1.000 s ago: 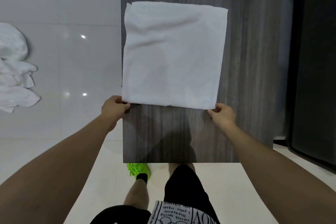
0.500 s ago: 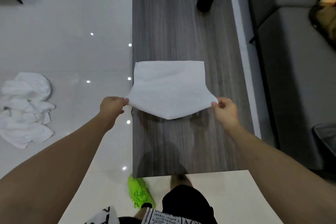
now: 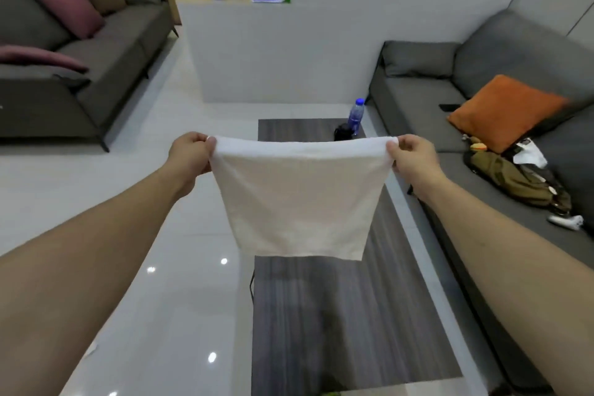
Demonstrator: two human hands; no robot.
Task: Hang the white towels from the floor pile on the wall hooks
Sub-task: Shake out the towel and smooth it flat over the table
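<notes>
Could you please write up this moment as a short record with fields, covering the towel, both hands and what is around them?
towel: white towel held up in the air by its two top corners, hanging flat above the dark wooden table
left hand: left hand pinches the top left corner
right hand: right hand pinches the top right corner
table items: blue-capped bottle at the far end
surroundings: grey sofa with orange cushion on the right
wall hooks: none in view
</notes>
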